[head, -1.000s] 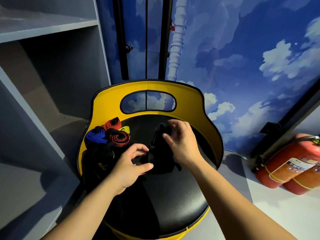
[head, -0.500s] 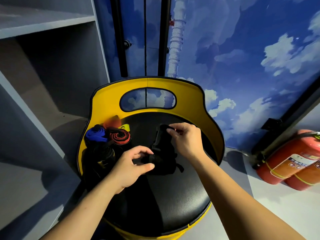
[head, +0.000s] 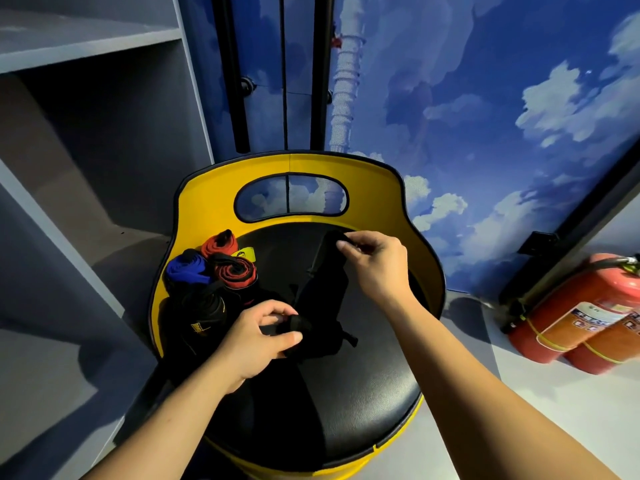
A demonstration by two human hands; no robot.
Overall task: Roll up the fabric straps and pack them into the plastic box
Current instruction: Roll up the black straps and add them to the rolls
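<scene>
Black on black makes this hard to read, but going left to right: grey shelving [head: 104, 140], then a cluster of already rolled straps at the seat's left edge, a blue roll [head: 187, 270], two red ones [head: 235, 273] and a dark one [head: 204, 306]; we can't make out the plastic box. Our left hand [head: 256, 341] pinches the near end of the black strap [head: 322, 292], where a small coil seems started. Its long axis runs away from us and a bit rightward to our right hand [head: 375, 263], fingers curled, pinching the far end. So we'd guess rolling goes from the left hand toward the right. All this sits on a black padded seat [head: 346, 410] with a yellow backrest [head: 207, 202]; sky mural behind, fire extinguishers [head: 581, 317] far right
</scene>
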